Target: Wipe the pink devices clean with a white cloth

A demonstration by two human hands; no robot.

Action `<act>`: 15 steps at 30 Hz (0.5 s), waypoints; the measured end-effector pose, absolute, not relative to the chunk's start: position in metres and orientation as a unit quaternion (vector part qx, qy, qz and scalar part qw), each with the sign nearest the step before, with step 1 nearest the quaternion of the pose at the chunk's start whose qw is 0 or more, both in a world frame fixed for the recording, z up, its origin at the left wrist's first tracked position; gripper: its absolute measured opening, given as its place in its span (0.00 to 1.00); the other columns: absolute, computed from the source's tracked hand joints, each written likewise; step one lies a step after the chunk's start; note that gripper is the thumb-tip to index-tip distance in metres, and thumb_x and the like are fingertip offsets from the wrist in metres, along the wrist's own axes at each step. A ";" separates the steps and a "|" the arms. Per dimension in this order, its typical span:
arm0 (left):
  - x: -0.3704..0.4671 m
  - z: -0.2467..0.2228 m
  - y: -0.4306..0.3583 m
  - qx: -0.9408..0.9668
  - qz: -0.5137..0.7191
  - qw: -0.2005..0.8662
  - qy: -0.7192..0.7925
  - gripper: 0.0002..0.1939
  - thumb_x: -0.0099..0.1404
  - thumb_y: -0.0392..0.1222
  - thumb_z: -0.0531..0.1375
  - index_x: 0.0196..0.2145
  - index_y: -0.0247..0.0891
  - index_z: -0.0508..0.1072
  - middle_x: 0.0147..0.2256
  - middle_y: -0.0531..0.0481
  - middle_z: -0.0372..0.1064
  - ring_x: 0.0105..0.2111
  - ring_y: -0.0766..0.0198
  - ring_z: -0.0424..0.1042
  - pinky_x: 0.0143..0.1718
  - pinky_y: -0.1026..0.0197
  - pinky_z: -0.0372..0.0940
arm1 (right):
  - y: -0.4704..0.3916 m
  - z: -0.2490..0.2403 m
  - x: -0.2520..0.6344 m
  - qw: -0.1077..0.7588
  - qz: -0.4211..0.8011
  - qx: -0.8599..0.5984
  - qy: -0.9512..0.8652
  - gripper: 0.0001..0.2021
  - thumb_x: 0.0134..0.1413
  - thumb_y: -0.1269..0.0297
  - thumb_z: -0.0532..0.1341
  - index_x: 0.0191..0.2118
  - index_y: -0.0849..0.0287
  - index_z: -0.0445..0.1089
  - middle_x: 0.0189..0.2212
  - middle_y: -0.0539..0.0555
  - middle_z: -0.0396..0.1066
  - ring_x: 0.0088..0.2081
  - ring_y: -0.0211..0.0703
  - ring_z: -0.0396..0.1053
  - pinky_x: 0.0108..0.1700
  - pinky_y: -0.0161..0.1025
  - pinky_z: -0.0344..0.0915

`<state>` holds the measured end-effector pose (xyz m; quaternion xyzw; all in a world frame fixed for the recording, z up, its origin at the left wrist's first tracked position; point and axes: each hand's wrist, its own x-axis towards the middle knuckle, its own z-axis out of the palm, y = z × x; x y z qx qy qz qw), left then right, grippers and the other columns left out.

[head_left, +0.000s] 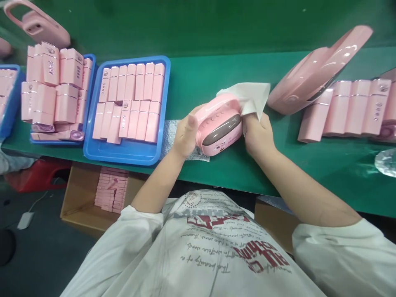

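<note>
My left hand (185, 134) is closed around the near left side of a pink portable speaker (221, 138). It has a loop handle, a row of buttons and a dark glossy panel, with a small printed picture below. In my right hand (258, 134) is a white cloth (253, 95), pressed against the speaker's right end; part of it drapes behind the handle. The right fingers are partly hidden by the cloth and the speaker. Beneath the left hand, a sheet of bubble wrap (171, 134) lies on the green table (229, 173).
A blue tray (126, 154) to the left holds rows of pink silver-banded boxes (140, 82). Beside it, another blue tray (89, 62) is piled with more. A second pink speaker (303, 78) stands at right near similar boxes (359, 109). A cardboard box (80, 198) sits below.
</note>
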<state>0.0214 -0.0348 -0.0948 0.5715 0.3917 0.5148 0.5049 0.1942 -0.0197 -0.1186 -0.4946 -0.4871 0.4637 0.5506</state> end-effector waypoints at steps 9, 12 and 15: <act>0.015 -0.094 -0.035 0.591 0.491 0.505 0.393 0.33 0.50 0.67 0.64 0.47 0.43 0.74 0.50 0.45 0.70 0.58 0.44 0.63 0.56 0.45 0.63 | -0.019 -0.121 0.189 0.521 0.441 -0.511 -0.523 0.15 0.59 0.54 0.55 0.28 0.59 0.66 0.27 0.49 0.67 0.34 0.42 0.68 0.45 0.44 0.69; 0.017 -0.099 -0.027 0.522 0.531 0.535 0.400 0.28 0.60 0.64 0.57 0.47 0.40 0.73 0.48 0.43 0.71 0.55 0.47 0.67 0.55 0.45 0.64 | -0.016 -0.127 0.189 0.516 0.460 -0.493 -0.529 0.21 0.60 0.46 0.51 0.32 0.59 0.69 0.31 0.50 0.70 0.40 0.45 0.70 0.48 0.46 0.69; 0.019 -0.102 -0.017 0.473 0.538 0.575 0.396 0.28 0.65 0.63 0.50 0.49 0.39 0.72 0.49 0.43 0.71 0.54 0.50 0.69 0.54 0.47 0.65 | -0.018 -0.126 0.191 0.530 0.430 -0.470 -0.560 0.26 0.61 0.42 0.48 0.40 0.58 0.72 0.38 0.52 0.73 0.47 0.50 0.70 0.53 0.49 0.67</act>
